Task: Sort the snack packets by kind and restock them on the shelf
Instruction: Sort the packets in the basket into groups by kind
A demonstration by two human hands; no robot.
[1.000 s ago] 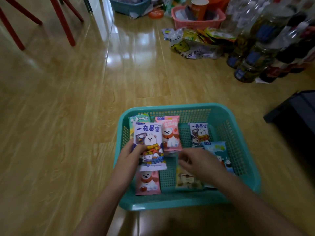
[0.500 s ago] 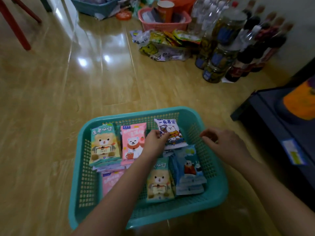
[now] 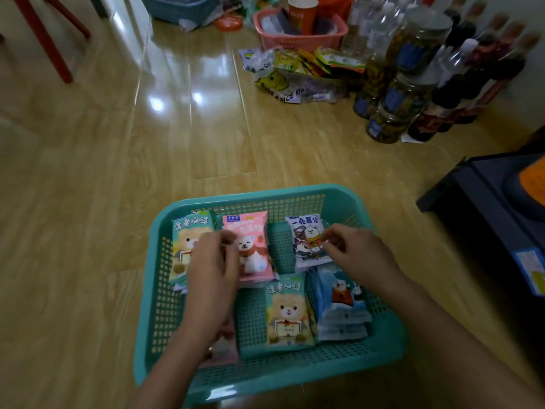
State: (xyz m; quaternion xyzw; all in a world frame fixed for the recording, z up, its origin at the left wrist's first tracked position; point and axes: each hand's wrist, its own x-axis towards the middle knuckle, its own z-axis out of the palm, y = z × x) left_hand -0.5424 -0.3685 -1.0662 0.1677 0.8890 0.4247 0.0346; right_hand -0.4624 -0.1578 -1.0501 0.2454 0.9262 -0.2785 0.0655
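Observation:
A teal basket [image 3: 392,346] on the floor holds snack packets lying flat. In the far row are a green bear packet [image 3: 188,228], a pink packet [image 3: 256,249] and a white packet [image 3: 305,243]. In the near row lie another green bear packet [image 3: 289,314], a blue packet [image 3: 342,308] and a second pink packet [image 3: 225,349], partly under my left wrist. My left hand [image 3: 212,267] is blurred, its curled fingers over the gap between the green and pink far packets. My right hand [image 3: 359,252] pinches the white packet's right edge.
Loose snack bags [image 3: 295,75] lie on the wooden floor beyond the basket. Jars and bottles [image 3: 413,84] stand at the far right. A pink basket [image 3: 300,33] and a blue basket [image 3: 180,7] sit at the back. A dark shelf unit [image 3: 495,208] is on the right, red chair legs [image 3: 44,39] far left.
My left hand let go of the white packet and moved left to the pink and green packets. My right hand came in from the right onto the white packet's edge.

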